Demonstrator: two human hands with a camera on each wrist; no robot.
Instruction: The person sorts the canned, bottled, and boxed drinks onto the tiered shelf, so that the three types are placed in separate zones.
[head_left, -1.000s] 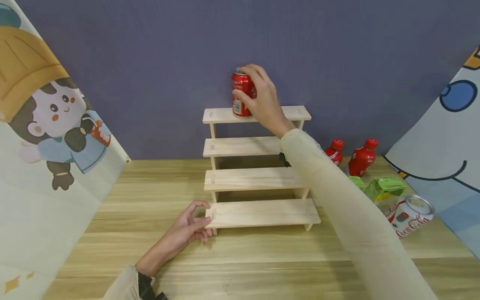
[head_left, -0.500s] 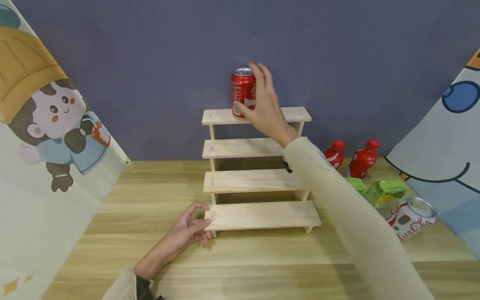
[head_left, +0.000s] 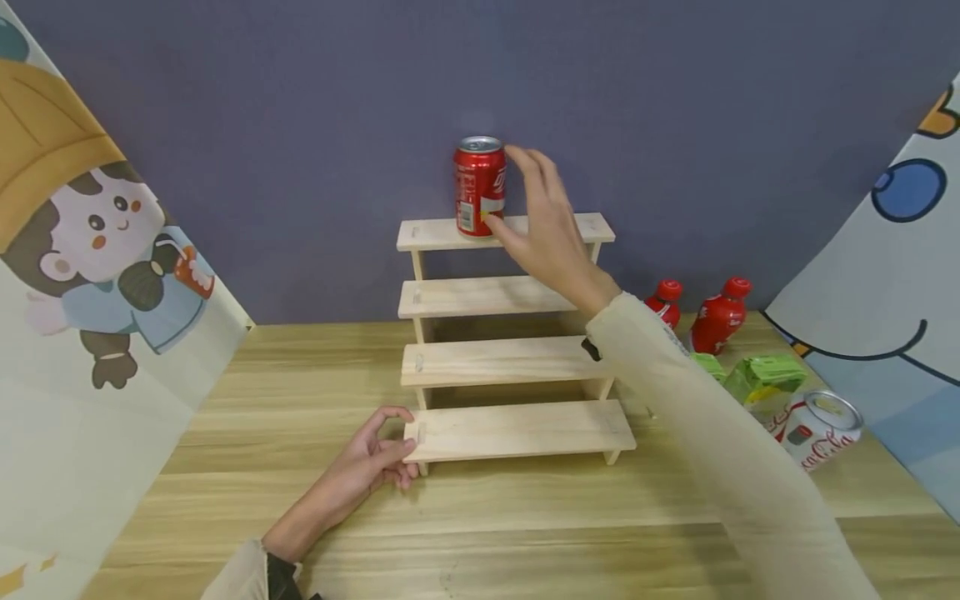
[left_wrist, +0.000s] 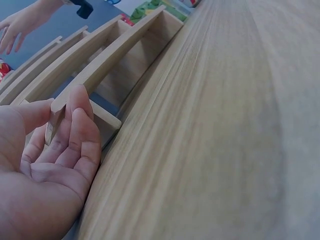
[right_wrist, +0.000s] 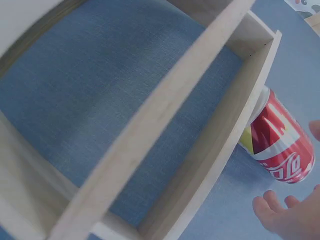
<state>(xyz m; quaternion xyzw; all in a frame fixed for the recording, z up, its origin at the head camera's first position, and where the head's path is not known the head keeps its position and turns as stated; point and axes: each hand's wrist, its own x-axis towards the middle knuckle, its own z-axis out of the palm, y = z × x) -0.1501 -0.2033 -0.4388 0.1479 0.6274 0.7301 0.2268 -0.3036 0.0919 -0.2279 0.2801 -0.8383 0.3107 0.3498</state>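
Observation:
A red can [head_left: 477,187] stands upright on the top step of a pale wooden four-step rack [head_left: 517,430]. Just right of the can is the right hand [head_left: 553,229], its fingers and thumb spread; in the right wrist view a gap shows between the fingers [right_wrist: 272,205] and the can [right_wrist: 282,140]. The left hand [head_left: 360,467] pinches the left end of the lowest step, and in the left wrist view the left hand [left_wrist: 55,160] has its thumb and fingers on either side of that board's end.
Right of the rack are two red bottles [head_left: 720,318], green cartons [head_left: 765,379] and a white Coca-Cola can [head_left: 823,429] on the wooden table [head_left: 450,533]. A dark blue wall [head_left: 315,150] rises behind the rack, with cartoon-printed panels [head_left: 45,433] at both sides.
The right hand has released the red can and drawn back to the right and slightly down, its fingers leaving the can's top. The left hand keeps its hold on the rack.

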